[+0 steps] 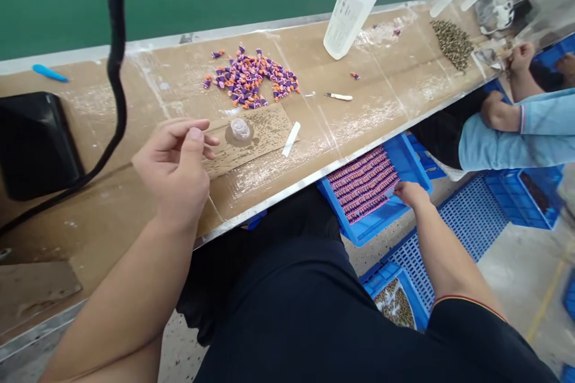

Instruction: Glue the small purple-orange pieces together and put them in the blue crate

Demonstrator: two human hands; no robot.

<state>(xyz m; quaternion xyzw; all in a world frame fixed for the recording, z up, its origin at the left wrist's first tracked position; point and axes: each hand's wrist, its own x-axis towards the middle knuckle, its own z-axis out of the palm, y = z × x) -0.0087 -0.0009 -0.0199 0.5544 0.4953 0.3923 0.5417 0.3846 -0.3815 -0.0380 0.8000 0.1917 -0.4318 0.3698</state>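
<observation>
My left hand [177,161] hovers over the bench at the near edge of a cardboard piece [265,131], its fingers curled and thumb near the fingertips; anything between them is too small to make out. On the cardboard sits a whitish round blob [240,128]. Behind it lies a pile of small purple and orange pieces [247,78]. My right hand [411,193] reaches down to a blue tray [372,230] below the bench edge, fingertips together at the end of rows of purple and orange pieces [359,182]. What those fingertips hold is hidden.
A white bottle [353,9] with a blue cap stands on the bench [381,72]. Nearby are a small white-handled tool [339,97] and a white strip [291,139]. A black cable [117,72] hangs at left beside a black tray [38,143]. A person's hands [521,57] work at right.
</observation>
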